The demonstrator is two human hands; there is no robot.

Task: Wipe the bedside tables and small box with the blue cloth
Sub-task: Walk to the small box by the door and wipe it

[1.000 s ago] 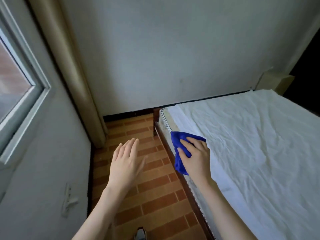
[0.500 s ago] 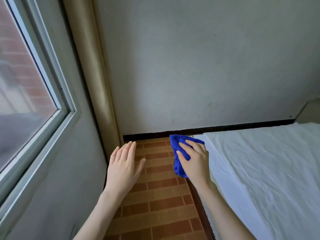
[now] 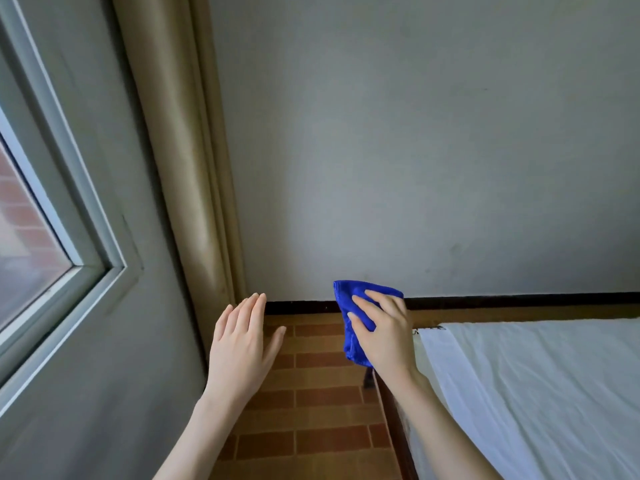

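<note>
**Blue cloth in hand, no table or box in sight**

I see my right hand [image 3: 386, 336] at centre frame, fingers curled around a bunched blue cloth [image 3: 349, 318], pinching it between thumb and fingertips so it hangs in the air over the tiled floor [image 3: 318, 393]. It touches no surface. My left hand [image 3: 242, 344] floats to its left, palm down, fingers spread and empty.

I judge this to be a carrying step between wipes, or the walk towards the first one; no wiping is going on here. The next move calls for finding a bedside table or the small box, since neither appears anywhere in frame. That probably means turning my head or body, then bringing the cloth down flat onto a top.

A white-sheeted bed [image 3: 536, 393] fills the lower right, cut off by the frame edge. A window [image 3: 41, 216] runs off the left side, and a folded beige curtain [image 3: 187, 168] stands in the corner. The plain wall [image 3: 415, 150] takes up the upper half. How much of the task is done I cannot tell. The underside of the cloth is hidden behind my fingers.
</note>
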